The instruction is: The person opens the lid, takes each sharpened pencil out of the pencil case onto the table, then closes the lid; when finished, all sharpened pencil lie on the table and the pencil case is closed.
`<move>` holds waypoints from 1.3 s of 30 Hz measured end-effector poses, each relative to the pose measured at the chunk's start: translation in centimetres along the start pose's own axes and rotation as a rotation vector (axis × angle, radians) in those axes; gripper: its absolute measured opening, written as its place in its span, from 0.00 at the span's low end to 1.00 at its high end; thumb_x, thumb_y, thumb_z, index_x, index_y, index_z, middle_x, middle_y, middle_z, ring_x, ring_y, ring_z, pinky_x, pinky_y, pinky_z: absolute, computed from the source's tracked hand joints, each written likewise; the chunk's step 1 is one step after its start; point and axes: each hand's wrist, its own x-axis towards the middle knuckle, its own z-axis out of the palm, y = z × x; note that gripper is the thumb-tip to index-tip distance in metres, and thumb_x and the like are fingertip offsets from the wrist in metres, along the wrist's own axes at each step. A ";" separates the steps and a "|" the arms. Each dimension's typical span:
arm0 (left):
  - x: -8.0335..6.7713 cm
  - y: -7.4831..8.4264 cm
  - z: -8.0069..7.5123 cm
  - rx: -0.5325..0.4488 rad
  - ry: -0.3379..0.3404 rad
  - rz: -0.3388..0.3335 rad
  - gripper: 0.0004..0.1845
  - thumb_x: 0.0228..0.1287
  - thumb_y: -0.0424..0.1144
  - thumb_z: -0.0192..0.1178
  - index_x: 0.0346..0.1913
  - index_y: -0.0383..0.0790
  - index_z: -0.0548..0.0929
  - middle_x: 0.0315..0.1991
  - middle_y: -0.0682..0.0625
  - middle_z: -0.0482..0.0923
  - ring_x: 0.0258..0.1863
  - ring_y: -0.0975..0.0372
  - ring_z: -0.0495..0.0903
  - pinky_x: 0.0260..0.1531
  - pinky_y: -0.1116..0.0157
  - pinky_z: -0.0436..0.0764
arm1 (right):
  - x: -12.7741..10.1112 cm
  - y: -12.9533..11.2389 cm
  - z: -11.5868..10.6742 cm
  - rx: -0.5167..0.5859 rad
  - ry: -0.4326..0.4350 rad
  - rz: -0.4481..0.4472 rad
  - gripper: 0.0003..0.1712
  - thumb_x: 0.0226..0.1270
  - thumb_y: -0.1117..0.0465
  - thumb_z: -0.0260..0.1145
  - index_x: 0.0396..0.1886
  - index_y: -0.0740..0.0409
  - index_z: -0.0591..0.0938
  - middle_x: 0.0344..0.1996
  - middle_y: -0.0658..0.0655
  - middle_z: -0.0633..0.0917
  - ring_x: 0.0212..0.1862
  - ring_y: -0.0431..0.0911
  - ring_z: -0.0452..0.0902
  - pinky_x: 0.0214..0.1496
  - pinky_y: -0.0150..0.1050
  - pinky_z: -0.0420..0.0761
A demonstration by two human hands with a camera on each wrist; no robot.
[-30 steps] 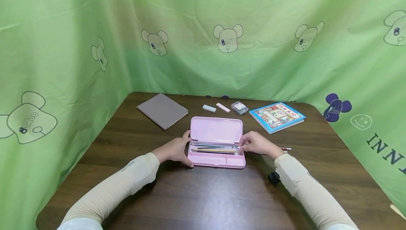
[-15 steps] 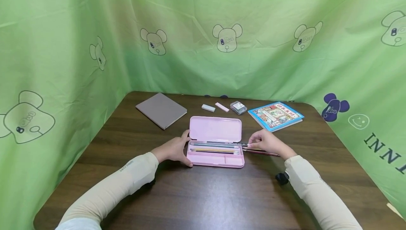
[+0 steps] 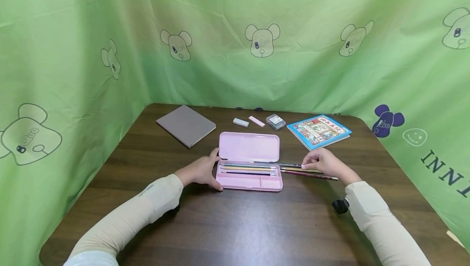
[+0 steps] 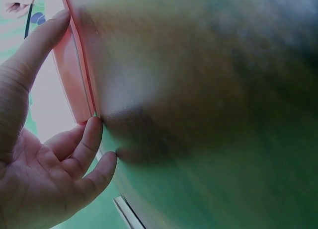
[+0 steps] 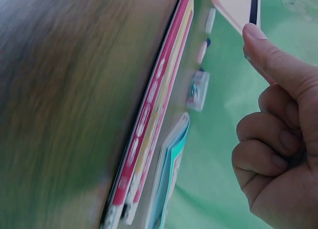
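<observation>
Right hand [image 3: 324, 163] pinching dark pen [image 3: 279, 164] (sleeve print unreadable)

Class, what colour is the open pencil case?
Pink; the pencil case shows best in the head view.

Bare tabletop [image 3: 242, 225] in front; erasers [image 3: 240, 122], book [image 3: 318, 129], notebook [image 3: 186, 125] crowding the far edge.

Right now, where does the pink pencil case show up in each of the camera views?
Head: pink pencil case lies open at table centre, left hand against its left end.
Left wrist: its pink edge runs down the upper left, fingertips touching it.
Right wrist: only a pink corner at the top, beyond the thumb.
Shared landmark: the blue picture book.
</observation>
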 end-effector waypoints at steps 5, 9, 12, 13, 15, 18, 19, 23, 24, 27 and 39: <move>0.0 0.0 0.0 0.004 -0.005 -0.008 0.66 0.29 0.55 0.78 0.69 0.37 0.46 0.64 0.47 0.69 0.58 0.54 0.72 0.60 0.58 0.68 | -1.2 1.1 -0.7 0.010 0.007 0.041 0.07 0.55 0.57 0.70 0.27 0.56 0.85 0.10 0.44 0.67 0.16 0.33 0.55 0.19 0.31 0.61; 0.1 0.1 0.0 0.013 -0.012 -0.018 0.66 0.30 0.56 0.77 0.69 0.37 0.46 0.63 0.46 0.69 0.58 0.55 0.72 0.60 0.57 0.68 | -2.4 2.3 -1.4 0.012 0.021 0.041 0.08 0.54 0.57 0.70 0.26 0.58 0.85 0.11 0.45 0.68 0.17 0.32 0.56 0.20 0.30 0.61; 0.1 0.1 0.0 0.015 -0.015 -0.022 0.66 0.30 0.57 0.77 0.69 0.37 0.46 0.63 0.46 0.69 0.58 0.55 0.71 0.60 0.57 0.68 | -3.4 3.2 -1.8 0.011 0.021 0.058 0.08 0.54 0.58 0.70 0.26 0.58 0.84 0.12 0.47 0.72 0.18 0.32 0.57 0.20 0.31 0.62; 0.1 0.1 0.0 0.017 -0.016 -0.023 0.66 0.30 0.57 0.77 0.69 0.37 0.46 0.63 0.46 0.69 0.58 0.54 0.71 0.60 0.57 0.68 | -3.8 3.6 -2.0 0.008 0.017 0.070 0.08 0.54 0.57 0.70 0.27 0.58 0.84 0.13 0.47 0.73 0.19 0.32 0.58 0.21 0.31 0.63; 0.1 0.1 0.0 0.018 -0.017 -0.025 0.66 0.30 0.57 0.77 0.70 0.37 0.46 0.63 0.46 0.69 0.59 0.54 0.71 0.60 0.57 0.67 | -4.4 4.2 -2.2 0.000 0.013 0.090 0.08 0.53 0.57 0.70 0.27 0.59 0.84 0.13 0.47 0.74 0.20 0.32 0.58 0.22 0.31 0.63; 0.0 0.2 0.0 0.020 -0.016 -0.026 0.66 0.30 0.57 0.77 0.70 0.36 0.46 0.62 0.45 0.70 0.59 0.54 0.71 0.60 0.57 0.68 | -5.4 5.2 -2.6 -0.003 0.005 0.118 0.08 0.53 0.58 0.70 0.27 0.59 0.84 0.13 0.46 0.73 0.19 0.33 0.58 0.22 0.31 0.64; 0.0 0.2 0.0 0.020 -0.015 -0.027 0.66 0.30 0.57 0.77 0.70 0.36 0.46 0.62 0.45 0.70 0.59 0.54 0.71 0.60 0.57 0.68 | -5.7 5.4 -2.7 -0.001 0.002 0.116 0.08 0.53 0.58 0.70 0.27 0.59 0.84 0.14 0.47 0.75 0.20 0.33 0.58 0.22 0.31 0.64; 0.0 0.2 -0.1 0.017 -0.015 -0.029 0.66 0.30 0.56 0.77 0.70 0.36 0.46 0.63 0.45 0.69 0.59 0.54 0.71 0.60 0.57 0.68 | -6.5 6.3 -2.9 -0.001 -0.016 0.082 0.08 0.53 0.59 0.70 0.26 0.60 0.84 0.18 0.47 0.81 0.22 0.31 0.62 0.25 0.30 0.67; -0.1 0.2 -0.1 0.015 -0.016 -0.031 0.66 0.30 0.56 0.77 0.70 0.36 0.46 0.63 0.46 0.69 0.59 0.54 0.71 0.60 0.57 0.67 | -6.7 6.5 -2.9 0.000 -0.021 0.073 0.08 0.52 0.59 0.71 0.26 0.60 0.84 0.20 0.47 0.82 0.22 0.30 0.63 0.26 0.30 0.68; -0.1 0.2 -0.1 0.011 -0.015 -0.034 0.67 0.30 0.56 0.77 0.70 0.36 0.45 0.64 0.47 0.68 0.60 0.55 0.70 0.60 0.57 0.67 | -6.8 6.9 -2.7 -0.010 -0.029 0.054 0.08 0.52 0.59 0.71 0.25 0.60 0.84 0.20 0.45 0.83 0.23 0.30 0.64 0.27 0.30 0.68; -0.1 0.0 0.1 0.008 -0.003 0.002 0.65 0.31 0.56 0.77 0.69 0.36 0.46 0.63 0.46 0.69 0.59 0.54 0.71 0.60 0.57 0.67 | -5.9 7.0 -1.9 -0.090 -0.026 0.152 0.10 0.50 0.57 0.72 0.27 0.59 0.84 0.22 0.49 0.82 0.24 0.34 0.64 0.28 0.31 0.66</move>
